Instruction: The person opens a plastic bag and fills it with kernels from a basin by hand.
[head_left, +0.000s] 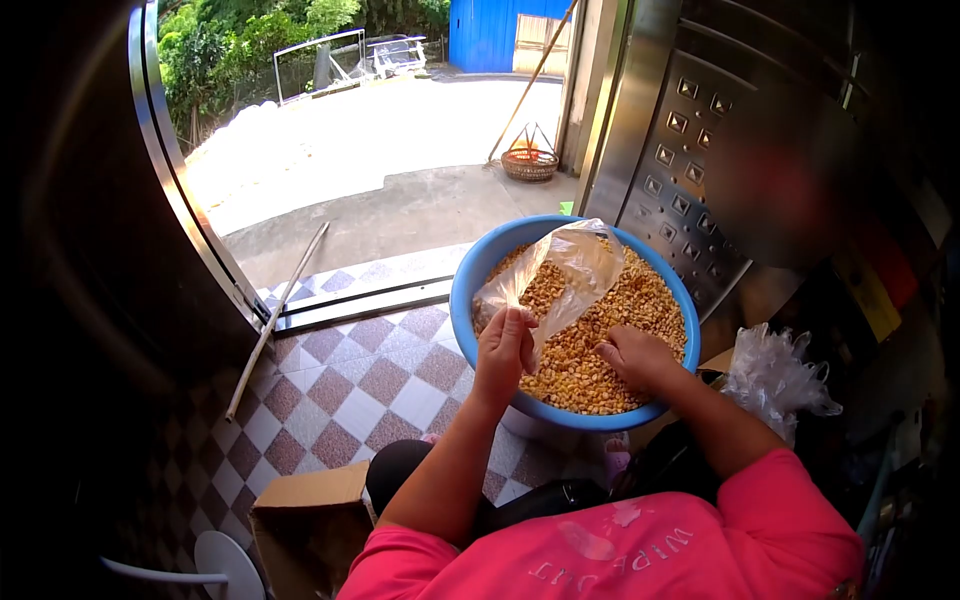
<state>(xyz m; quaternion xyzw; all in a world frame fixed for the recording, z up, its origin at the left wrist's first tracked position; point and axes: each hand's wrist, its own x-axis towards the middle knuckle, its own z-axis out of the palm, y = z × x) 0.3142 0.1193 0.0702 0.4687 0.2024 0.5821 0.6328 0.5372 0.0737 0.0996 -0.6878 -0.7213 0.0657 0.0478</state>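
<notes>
A round blue basin (pixel 462 335) full of yellow-brown kernels (pixel 640 295) stands in front of me. My left hand (pixel 507 345) pinches the edge of a clear plastic bag (pixel 585 270), which spreads over the left and upper part of the kernels. At the right side of the basin, my right hand (pixel 637 357) rests in the kernels. Its thumb shows, but its other fingers are buried or hidden, so their grip cannot be made out.
An open cardboard box (pixel 310 490) sits on the checkered floor at lower left. Clear plastic bags (pixel 775 380) are bunched right of the basin. A long stick (pixel 275 320) lies by the doorway, and a wicker basket (pixel 530 168) stands outside.
</notes>
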